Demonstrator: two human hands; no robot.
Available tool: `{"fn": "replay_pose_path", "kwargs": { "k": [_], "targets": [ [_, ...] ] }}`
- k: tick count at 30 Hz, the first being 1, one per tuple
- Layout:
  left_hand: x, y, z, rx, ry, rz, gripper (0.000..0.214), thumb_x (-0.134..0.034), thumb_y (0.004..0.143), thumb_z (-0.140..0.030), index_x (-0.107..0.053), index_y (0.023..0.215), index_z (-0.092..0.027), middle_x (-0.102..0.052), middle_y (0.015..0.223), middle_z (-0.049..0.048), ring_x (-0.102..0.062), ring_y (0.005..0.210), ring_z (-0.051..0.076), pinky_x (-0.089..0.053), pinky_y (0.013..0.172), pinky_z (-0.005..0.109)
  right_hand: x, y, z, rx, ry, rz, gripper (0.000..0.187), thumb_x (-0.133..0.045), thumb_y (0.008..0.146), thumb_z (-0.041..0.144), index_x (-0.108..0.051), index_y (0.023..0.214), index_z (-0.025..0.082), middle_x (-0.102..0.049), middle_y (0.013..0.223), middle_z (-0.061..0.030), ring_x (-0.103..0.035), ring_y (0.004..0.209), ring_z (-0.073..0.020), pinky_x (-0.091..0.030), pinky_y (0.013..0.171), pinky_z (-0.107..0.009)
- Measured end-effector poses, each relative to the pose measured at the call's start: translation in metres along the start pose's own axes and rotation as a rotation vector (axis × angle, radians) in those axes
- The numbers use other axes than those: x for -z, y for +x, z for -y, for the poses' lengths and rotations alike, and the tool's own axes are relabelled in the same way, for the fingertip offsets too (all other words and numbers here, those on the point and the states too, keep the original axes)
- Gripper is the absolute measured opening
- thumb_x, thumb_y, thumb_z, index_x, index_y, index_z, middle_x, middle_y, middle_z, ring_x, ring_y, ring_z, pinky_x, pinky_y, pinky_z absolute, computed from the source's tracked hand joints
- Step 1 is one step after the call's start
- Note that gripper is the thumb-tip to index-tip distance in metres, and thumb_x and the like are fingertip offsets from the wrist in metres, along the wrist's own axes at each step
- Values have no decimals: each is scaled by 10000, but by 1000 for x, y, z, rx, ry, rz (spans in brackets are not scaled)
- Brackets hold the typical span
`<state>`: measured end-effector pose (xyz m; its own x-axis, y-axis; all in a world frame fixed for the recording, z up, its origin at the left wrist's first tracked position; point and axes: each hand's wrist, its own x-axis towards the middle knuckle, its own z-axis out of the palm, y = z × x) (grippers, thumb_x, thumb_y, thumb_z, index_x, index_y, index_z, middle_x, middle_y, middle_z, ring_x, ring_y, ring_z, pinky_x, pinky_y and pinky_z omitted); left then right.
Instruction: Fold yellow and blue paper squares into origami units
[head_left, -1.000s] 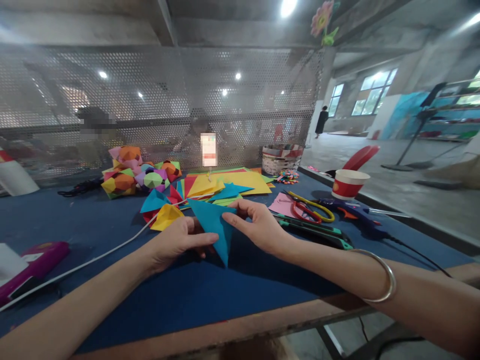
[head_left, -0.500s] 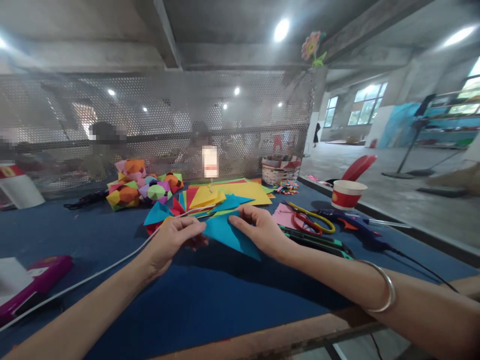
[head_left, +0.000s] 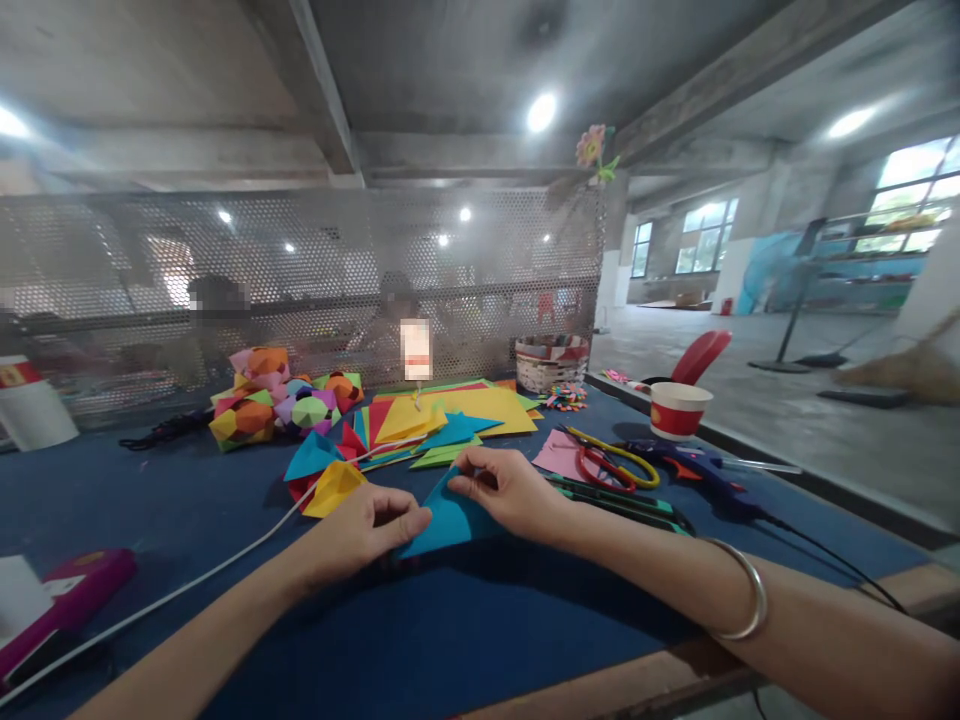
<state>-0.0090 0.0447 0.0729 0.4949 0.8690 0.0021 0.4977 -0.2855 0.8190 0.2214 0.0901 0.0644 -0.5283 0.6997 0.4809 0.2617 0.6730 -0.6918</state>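
Note:
A folded teal paper triangle (head_left: 448, 522) lies low over the blue table (head_left: 420, 640) between my hands. My left hand (head_left: 361, 527) pinches its left corner with curled fingers. My right hand (head_left: 510, 490), a silver bangle on its wrist, presses and grips the top edge of the same paper. Just behind my left hand sit a yellow folded piece (head_left: 334, 486) and a teal folded piece (head_left: 311, 455).
A stack of coloured paper sheets (head_left: 457, 410) and a pile of origami balls (head_left: 277, 385) lie further back. Scissors (head_left: 611, 458), a utility knife (head_left: 622, 495), a blue glue gun (head_left: 697, 465) and a red-white paper cup (head_left: 677, 410) stand right. A pink device (head_left: 71, 590) and white cable (head_left: 202, 545) lie left. A perforated metal screen (head_left: 300, 270) backs the table.
The teal triangle has been turned and lowered from hanging point-down to lying nearly flat on the table. Both hands came closer together on it. The view tilted upward.

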Motion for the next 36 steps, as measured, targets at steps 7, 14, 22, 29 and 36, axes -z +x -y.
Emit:
{"fn": "replay_pose_path", "kwargs": {
  "k": [7, 14, 22, 29, 36],
  "targets": [
    [-11, -1, 0, -21, -45, 51, 438, -659, 912, -589, -611, 818, -164, -497, 657, -62, -449, 549, 86, -347, 511, 225, -13, -13, 14, 21, 48, 71, 153, -617, 915, 319, -635, 845, 185, -507, 625, 55, -427, 566, -105, -348, 568, -235],
    [-10, 2, 5, 58, -116, -63, 350, -631, 976, -497, -655, 945, -150, -626, 737, -35, -585, 595, 103, -514, 596, 263, -12, -15, 14, -39, 99, 74, 219, -690, 877, 375, -614, 981, 197, -651, 778, 11, -584, 687, -147, -443, 644, -253],
    [-2, 5, 9, 159, -81, -228, 301, -602, 1011, -438, -652, 988, -142, -625, 767, -32, -575, 581, 90, -514, 555, 238, -7, -5, 4, -87, 82, 40, 133, -571, 942, 255, -558, 1064, 206, -600, 656, 50, -567, 604, -147, -435, 640, -267],
    [1, 6, 14, 193, -56, -293, 322, -596, 1012, -457, -645, 962, -142, -590, 716, -48, -536, 537, 79, -478, 512, 220, 2, 3, -2, -103, 60, -3, 105, -553, 955, 242, -576, 1046, 195, -583, 610, 60, -558, 586, -142, -424, 619, -260],
    [1, 7, 21, 180, -63, -312, 332, -608, 1004, -459, -635, 898, -145, -583, 701, -52, -545, 548, 84, -488, 534, 231, 19, 17, -21, -173, 3, -107, 195, -514, 1041, 317, -623, 1056, 156, -615, 702, 29, -599, 639, -135, -492, 634, -268]
  ]
}}
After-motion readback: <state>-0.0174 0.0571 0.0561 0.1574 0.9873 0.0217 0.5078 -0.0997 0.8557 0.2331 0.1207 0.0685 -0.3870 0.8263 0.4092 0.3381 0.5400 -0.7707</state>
